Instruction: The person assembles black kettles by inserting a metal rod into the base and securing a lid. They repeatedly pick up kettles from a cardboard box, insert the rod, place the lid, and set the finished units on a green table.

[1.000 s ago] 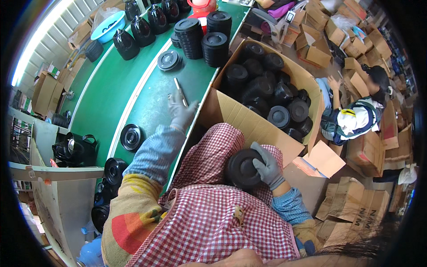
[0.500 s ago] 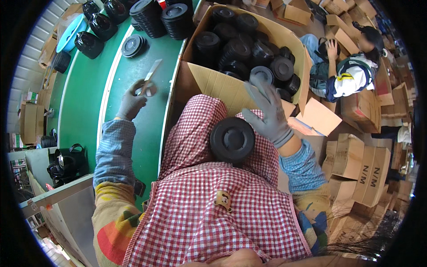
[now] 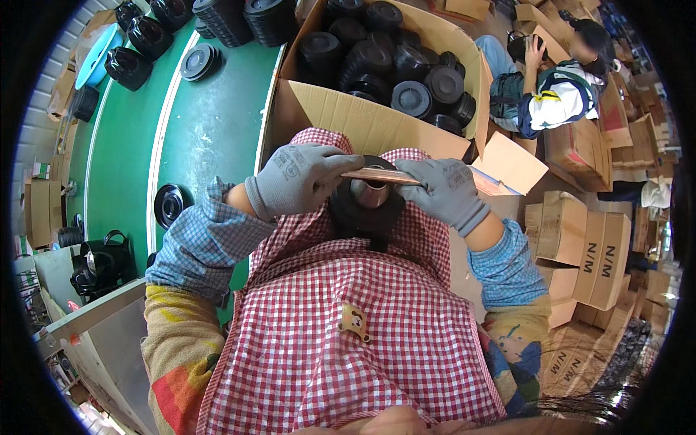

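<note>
A thin, flat metal-looking strip [image 3: 382, 175] spans the space between my hands over my lap. My gloved left hand [image 3: 296, 177] grips its left end. The right end is pinched by my gloved right hand [image 3: 449, 192]. Just under the strip a shiny metal cup-like piece [image 3: 370, 193] stands at the middle of a black round lid [image 3: 348, 215] on my apron. Whether the strip touches the shiny piece is hard to make out.
Left of me is a green worktable [image 3: 210, 123] with stacks of black lids [image 3: 270, 22], a loose lid [image 3: 200, 61], a black ring-like part [image 3: 171, 205] and glossy black vessels [image 3: 128, 69]. An open carton [image 3: 326, 109] of black lids stands ahead. A person [image 3: 558, 94] sits at the right among cartons.
My left hand has come from over the worktable to my lap with the strip and shiny piece. My right hand has moved from open above the lid to pinching the strip.
</note>
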`<state>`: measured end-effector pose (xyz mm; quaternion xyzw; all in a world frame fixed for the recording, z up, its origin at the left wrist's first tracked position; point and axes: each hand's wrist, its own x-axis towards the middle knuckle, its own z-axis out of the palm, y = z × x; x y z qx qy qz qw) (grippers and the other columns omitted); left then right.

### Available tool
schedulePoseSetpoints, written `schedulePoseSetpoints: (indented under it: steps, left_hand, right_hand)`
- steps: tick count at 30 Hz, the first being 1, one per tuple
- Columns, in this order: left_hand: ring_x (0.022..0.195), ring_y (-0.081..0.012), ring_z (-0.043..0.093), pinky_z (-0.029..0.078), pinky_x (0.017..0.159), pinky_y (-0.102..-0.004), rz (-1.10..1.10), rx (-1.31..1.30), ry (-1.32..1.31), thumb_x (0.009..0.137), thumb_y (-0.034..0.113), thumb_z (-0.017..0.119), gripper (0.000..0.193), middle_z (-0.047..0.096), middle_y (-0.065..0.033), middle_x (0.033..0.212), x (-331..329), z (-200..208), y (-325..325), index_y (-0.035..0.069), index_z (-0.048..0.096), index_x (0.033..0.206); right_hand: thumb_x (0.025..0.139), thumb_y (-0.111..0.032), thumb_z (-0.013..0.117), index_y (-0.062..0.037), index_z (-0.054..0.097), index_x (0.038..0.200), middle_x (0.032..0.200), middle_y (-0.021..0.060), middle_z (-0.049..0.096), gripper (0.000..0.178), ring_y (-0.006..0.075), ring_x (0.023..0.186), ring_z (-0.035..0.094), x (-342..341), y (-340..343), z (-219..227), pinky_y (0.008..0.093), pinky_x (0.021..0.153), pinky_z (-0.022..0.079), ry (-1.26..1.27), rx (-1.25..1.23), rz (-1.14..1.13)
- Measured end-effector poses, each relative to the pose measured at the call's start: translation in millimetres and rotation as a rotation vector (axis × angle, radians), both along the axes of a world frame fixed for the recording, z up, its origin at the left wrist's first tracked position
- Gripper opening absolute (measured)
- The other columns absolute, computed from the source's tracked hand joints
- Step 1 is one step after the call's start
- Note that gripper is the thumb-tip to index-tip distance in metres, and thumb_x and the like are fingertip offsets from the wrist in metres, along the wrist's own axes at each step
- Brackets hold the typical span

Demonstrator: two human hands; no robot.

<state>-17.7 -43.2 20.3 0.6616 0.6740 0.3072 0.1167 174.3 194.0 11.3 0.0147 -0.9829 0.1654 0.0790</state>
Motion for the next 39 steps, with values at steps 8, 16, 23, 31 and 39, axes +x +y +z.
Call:
schedulePoseSetpoints:
  steps: [8, 16, 23, 31, 39]
  left_hand:
    - [0.104, -0.0339, 0.070, 0.057, 0.091, -0.0406, -0.004, -0.063, -0.023, 0.092, 0.006, 0.065, 0.036, 0.072, -0.0178, 0.118, -48.9, -49.1, 43.9, 0.009, 0.070, 0.127]
    - [0.109, -0.0344, 0.069, 0.055, 0.097, -0.0425, 0.050, -0.207, -0.051, 0.099, 0.012, 0.057, 0.036, 0.070, -0.0169, 0.123, -43.0, -47.0, 45.9, 0.009, 0.065, 0.134]
    - [0.102, -0.0366, 0.068, 0.055, 0.091, -0.0440, 0.072, -0.284, 0.001, 0.094, 0.012, 0.059, 0.037, 0.070, -0.0190, 0.113, -18.7, -25.3, 33.6, 0.008, 0.064, 0.131]
    - [0.100, -0.0361, 0.070, 0.055, 0.089, -0.0446, 0.071, -0.248, 0.033, 0.098, 0.012, 0.057, 0.033, 0.072, -0.0176, 0.107, -19.2, -29.8, 29.3, 0.009, 0.064, 0.130]
    - [0.107, -0.0336, 0.068, 0.053, 0.097, -0.0421, -0.065, -0.366, -0.315, 0.096, 0.013, 0.062, 0.031, 0.072, -0.0156, 0.115, -48.3, -35.3, 53.5, 0.005, 0.070, 0.124]
  right_hand:
    - [0.092, -0.044, 0.064, -0.0116, 0.067, 0.100, 0.087, 0.0141, 0.071, 0.034, 0.0358, 0.079, 0.070, -30.2, 7.7, -16.3, 0.0485, 0.068, 0.053, -0.212, 0.044, -0.152]
    - [0.097, -0.049, 0.056, -0.0100, 0.064, 0.107, 0.093, 0.0168, 0.073, 0.041, 0.0356, 0.085, 0.071, -36.7, 20.6, -14.2, 0.0490, 0.072, 0.053, -0.323, 0.130, -0.068]
    - [0.097, -0.044, 0.056, -0.0092, 0.062, 0.111, 0.089, 0.0187, 0.071, 0.038, 0.0385, 0.082, 0.070, -38.6, 20.0, -1.3, 0.0493, 0.074, 0.053, -0.511, 0.204, -0.010]
    - [0.098, -0.049, 0.054, -0.0088, 0.063, 0.110, 0.093, 0.0176, 0.073, 0.043, 0.0366, 0.085, 0.071, -41.8, 9.4, 7.3, 0.0487, 0.076, 0.055, -0.570, 0.166, 0.005]
    - [0.100, -0.056, 0.047, -0.0077, 0.060, 0.103, 0.081, 0.0218, 0.068, 0.050, 0.0407, 0.076, 0.068, -37.7, -1.3, 25.8, 0.0511, 0.070, 0.052, -0.636, -0.003, 0.033]
